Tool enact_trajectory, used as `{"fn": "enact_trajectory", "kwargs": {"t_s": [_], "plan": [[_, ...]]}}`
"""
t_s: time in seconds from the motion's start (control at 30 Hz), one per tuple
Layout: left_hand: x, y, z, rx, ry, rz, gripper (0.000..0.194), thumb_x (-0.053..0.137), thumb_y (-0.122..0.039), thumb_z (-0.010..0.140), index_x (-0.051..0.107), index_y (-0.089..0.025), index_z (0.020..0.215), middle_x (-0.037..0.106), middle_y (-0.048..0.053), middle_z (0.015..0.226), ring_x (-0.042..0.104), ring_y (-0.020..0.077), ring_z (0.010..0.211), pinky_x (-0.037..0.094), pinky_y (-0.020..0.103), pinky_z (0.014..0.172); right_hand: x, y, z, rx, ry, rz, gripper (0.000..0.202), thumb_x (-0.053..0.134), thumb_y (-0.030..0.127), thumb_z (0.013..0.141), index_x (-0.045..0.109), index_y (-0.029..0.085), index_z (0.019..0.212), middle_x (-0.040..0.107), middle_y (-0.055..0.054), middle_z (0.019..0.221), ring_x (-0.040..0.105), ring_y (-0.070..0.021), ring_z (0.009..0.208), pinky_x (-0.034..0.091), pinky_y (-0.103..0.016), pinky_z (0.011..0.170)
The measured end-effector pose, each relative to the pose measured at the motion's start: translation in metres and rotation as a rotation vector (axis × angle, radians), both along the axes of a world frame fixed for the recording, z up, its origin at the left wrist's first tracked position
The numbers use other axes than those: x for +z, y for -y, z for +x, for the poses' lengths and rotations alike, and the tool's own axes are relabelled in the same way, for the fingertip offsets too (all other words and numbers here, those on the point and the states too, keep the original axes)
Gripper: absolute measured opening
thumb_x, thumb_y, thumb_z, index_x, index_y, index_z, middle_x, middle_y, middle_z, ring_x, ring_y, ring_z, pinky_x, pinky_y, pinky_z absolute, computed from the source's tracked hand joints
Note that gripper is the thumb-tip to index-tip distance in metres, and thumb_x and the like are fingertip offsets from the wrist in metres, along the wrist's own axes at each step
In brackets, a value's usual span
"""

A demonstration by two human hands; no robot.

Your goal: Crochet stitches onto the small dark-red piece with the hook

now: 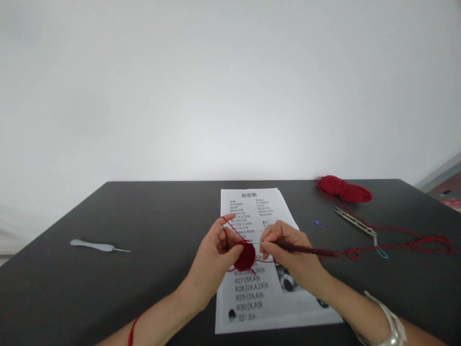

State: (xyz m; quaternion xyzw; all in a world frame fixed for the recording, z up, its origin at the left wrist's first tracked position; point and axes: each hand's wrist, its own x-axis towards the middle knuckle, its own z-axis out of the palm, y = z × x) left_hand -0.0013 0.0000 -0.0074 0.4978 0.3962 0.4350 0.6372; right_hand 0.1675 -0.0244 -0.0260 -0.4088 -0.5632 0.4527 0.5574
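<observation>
Over the printed sheet, my left hand (221, 247) pinches a small round piece of dark red crochet (245, 257) between thumb and fingers. Red yarn (236, 230) loops over its raised index finger. To the right, my right hand (286, 245) grips a crochet hook (306, 248) with a dark red handle. The hook's thin metal shaft points left and meets the top edge of the crochet piece. The exact place of the hook's tip in the stitches is too small to tell. A yarn strand runs rightward beneath my right hand.
Printed pages (284, 317) lie on the dark table (162, 216). A white-handled hook (93, 246) rests at the left. On the right are a red yarn skein (344, 189), a purple stitch marker (319, 223), thread snips (355, 221) with a blue loop (382, 252), and loose yarn (428, 242).
</observation>
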Motion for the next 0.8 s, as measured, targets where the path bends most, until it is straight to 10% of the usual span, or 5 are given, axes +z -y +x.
{"fn": "enact_trajectory", "kwargs": {"t_s": [0.5, 0.8], "plan": [[-0.003, 0.003, 0.003, 0.09, -0.165, 0.176, 0.047, 0.058, -0.011, 0.071, 0.045, -0.017, 0.117, 0.053, -0.008, 0.066, 0.052, 0.011, 0.061, 0.045, 0.028, 0.065, -0.007, 0.014, -0.02, -0.286, 0.496, 0.626, 0.02, 0.05, 0.003, 0.081, 0.045, 0.022, 0.078, 0.056, 0.003, 0.067, 0.054, -0.0095, 0.056, 0.043, -0.02, 0.052], [-0.007, 0.001, 0.001, 0.116, -0.213, 0.228, 0.048, 0.06, -0.012, 0.071, 0.048, -0.018, 0.118, 0.054, -0.007, 0.065, 0.053, 0.0113, 0.062, 0.047, 0.027, 0.064, -0.009, 0.016, -0.019, -0.151, 0.579, 0.768, 0.023, 0.046, -0.002, 0.084, 0.043, 0.021, 0.081, 0.055, -0.002, 0.07, 0.05, -0.0141, 0.062, 0.044, -0.025, 0.055]]}}
